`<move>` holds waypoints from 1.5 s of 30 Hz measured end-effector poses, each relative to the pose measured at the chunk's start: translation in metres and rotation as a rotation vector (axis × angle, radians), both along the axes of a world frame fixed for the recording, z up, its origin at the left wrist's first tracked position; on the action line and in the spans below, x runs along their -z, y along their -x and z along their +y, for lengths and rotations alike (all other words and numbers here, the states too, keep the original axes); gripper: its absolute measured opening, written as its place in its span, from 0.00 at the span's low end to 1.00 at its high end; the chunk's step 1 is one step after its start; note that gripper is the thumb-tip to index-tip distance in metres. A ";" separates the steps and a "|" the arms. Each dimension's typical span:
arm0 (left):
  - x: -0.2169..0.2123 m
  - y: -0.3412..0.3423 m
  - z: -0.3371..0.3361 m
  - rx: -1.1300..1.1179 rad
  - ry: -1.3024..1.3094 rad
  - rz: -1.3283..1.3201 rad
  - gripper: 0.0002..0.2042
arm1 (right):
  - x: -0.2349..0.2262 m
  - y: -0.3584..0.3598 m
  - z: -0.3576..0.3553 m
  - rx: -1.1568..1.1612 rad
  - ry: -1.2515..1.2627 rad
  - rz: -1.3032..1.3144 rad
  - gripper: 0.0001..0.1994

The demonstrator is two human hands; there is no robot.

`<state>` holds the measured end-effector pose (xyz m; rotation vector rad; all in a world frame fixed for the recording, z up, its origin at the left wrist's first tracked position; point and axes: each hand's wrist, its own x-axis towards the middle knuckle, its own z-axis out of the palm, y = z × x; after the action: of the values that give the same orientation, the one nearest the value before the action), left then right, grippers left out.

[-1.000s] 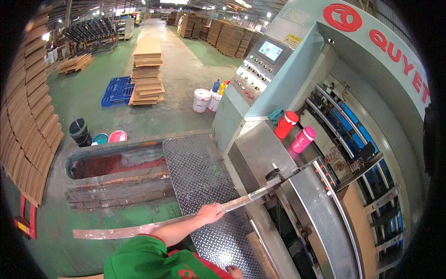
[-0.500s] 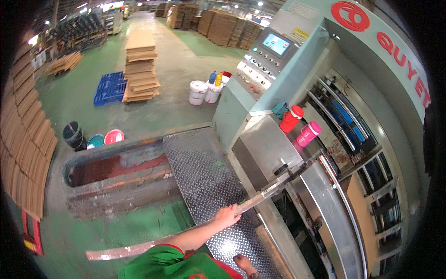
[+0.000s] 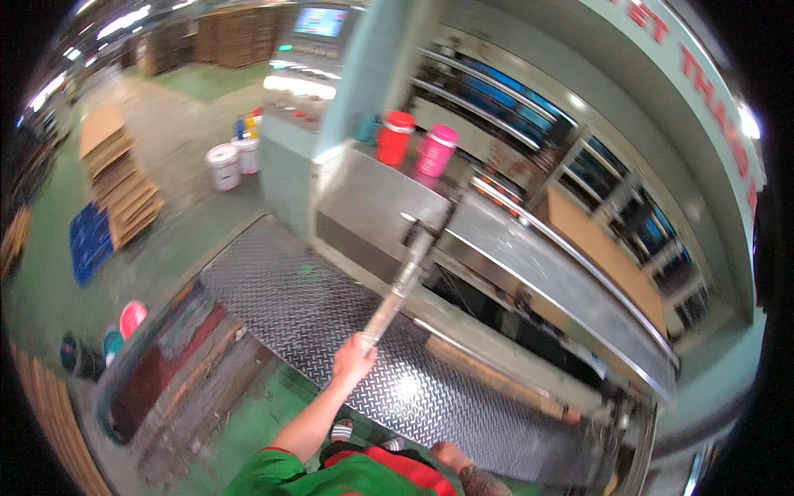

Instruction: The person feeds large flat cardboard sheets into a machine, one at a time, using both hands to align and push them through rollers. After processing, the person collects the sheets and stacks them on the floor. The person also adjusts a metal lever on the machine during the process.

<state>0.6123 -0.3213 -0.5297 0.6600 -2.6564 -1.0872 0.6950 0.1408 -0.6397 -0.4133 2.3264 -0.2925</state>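
My left hand (image 3: 354,360) is closed around a long, flat, light-coloured bar (image 3: 395,299). From my grip the bar slants up and away to the machine's metal front, where its far end meets a dark fitting (image 3: 423,236). Whether the bar carries on past my hand is hidden by my forearm. My right hand (image 3: 451,455) hangs low beside my body, apart from the bar. Its fingers are blurred, and nothing shows in them. Below both hands lies a dark tread-plate platform (image 3: 331,306).
Ahead stands a large pale-green machine with a control panel (image 3: 304,78), a red jug (image 3: 395,139) and a pink jug (image 3: 437,150) on its ledge. A steel rail (image 3: 579,277) crosses its front. At left are a floor pit (image 3: 165,364), white buckets (image 3: 223,167) and stacked cardboard (image 3: 124,178).
My view has swung right toward the machine. My left hand still grips the bar, whose near stretch beyond my hand no longer shows. My right hand stays low by my body.
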 end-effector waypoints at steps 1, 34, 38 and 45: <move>-0.001 0.001 0.001 -0.010 0.005 -0.003 0.27 | 0.003 -0.005 0.013 0.081 -0.069 0.010 0.23; 0.075 0.062 0.185 0.348 0.528 0.349 0.25 | 0.058 -0.197 0.196 1.177 0.034 0.154 0.18; 0.098 0.118 0.292 0.941 0.118 0.126 0.17 | 0.005 -0.239 0.151 1.597 0.104 0.060 0.22; 0.132 0.207 0.447 1.222 0.249 -0.127 0.15 | -0.035 -0.317 0.052 2.008 -0.006 -0.067 0.21</move>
<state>0.4050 0.1258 -0.6615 -1.1284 -3.1640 -0.8259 1.0122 0.1928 -0.6048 1.9852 1.7810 -1.0951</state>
